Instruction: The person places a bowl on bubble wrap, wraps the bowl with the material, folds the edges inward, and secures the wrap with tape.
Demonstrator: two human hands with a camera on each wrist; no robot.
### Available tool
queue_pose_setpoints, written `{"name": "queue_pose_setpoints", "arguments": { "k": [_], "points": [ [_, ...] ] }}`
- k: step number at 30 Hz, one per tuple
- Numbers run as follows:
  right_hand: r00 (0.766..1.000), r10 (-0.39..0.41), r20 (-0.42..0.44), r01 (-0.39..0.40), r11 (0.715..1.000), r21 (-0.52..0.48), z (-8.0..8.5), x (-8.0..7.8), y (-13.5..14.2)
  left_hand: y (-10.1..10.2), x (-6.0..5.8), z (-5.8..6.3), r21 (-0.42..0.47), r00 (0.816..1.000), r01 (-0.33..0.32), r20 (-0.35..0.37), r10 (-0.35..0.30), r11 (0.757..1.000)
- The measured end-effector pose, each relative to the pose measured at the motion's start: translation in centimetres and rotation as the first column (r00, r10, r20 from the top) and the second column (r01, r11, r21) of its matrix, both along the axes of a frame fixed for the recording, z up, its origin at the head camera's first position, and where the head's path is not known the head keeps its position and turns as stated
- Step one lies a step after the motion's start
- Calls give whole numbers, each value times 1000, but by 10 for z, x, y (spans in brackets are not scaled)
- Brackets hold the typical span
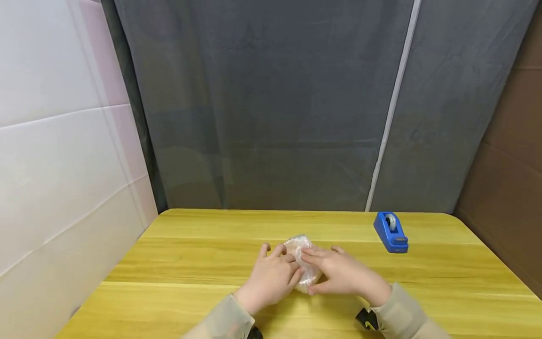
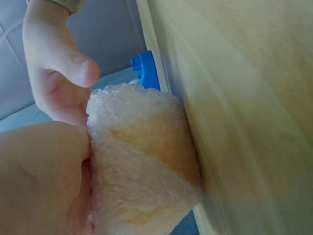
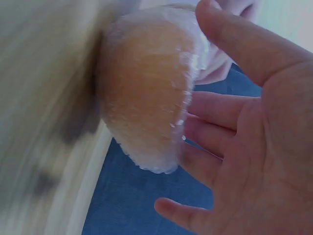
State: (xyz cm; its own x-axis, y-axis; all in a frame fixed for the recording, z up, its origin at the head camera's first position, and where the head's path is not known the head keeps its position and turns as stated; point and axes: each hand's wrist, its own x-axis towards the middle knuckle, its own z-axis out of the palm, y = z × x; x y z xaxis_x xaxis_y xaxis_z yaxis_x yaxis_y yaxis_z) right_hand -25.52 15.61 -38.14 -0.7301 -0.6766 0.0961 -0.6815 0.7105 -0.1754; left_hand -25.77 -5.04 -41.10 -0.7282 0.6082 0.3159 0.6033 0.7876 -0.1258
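Note:
A bundle of clear bubble wrap (image 1: 302,258) with something orange-brown inside lies on the table between my two hands. My left hand (image 1: 273,278) rests against its near left side, the thumb on the wrap and some fingers lifted at the far side. Across the top right of the bundle, my right hand (image 1: 343,272) lies with fairly straight fingers touching the plastic. The right wrist view shows these extended fingers (image 3: 210,132) along the wrapped bundle (image 3: 146,83). In the left wrist view the bundle (image 2: 142,161) hides part of the left fingers.
A blue tape dispenser (image 1: 391,233) with a roll of clear tape stands at the back right of the wood-grain table (image 1: 190,263). Grey cloth (image 1: 275,117) hangs behind the table, with a white panel (image 1: 63,141) at left and a brown one (image 1: 508,165) at right.

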Motion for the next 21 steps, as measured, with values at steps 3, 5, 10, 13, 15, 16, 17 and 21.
{"name": "queue_pose_setpoints", "arguments": {
  "k": [3, 5, 10, 13, 15, 16, 17, 21],
  "points": [
    [1000, -20, -16, 20, 999, 30, -5, 0, -3, 0, 0, -1, -4, 1000, -5, 7, 5, 1000],
    [999, -29, -33, 30, 998, 46, -8, 0, -4, -1, 0, -2, -7, 1000, -6, 13, 6, 1000],
    [995, -20, -101, 29, 996, 80, -14, 0, -8, 0, -1, -2, -8, 1000, -8, 25, 8, 1000],
    [992, -9, -124, 20, 995, 93, -16, 1, -9, 1, -1, -2, -16, 1000, -6, 30, 7, 1000],
    [992, -7, -125, 19, 995, 96, -17, 2, -9, 1, -1, -1, -21, 999, 0, 32, 0, 1000],
    [992, -5, -125, 17, 995, 97, -17, 2, -9, 1, -1, 0, -26, 1000, 7, 31, -6, 1000],
    [992, -1, -127, 14, 995, 99, -18, 2, -9, 1, -1, 1, -30, 1000, 15, 19, -14, 999],
    [993, 9, -120, 3, 996, 93, -18, 1, -9, 2, 5, 8, -28, 996, 66, -62, -68, 997]
  ]
}}
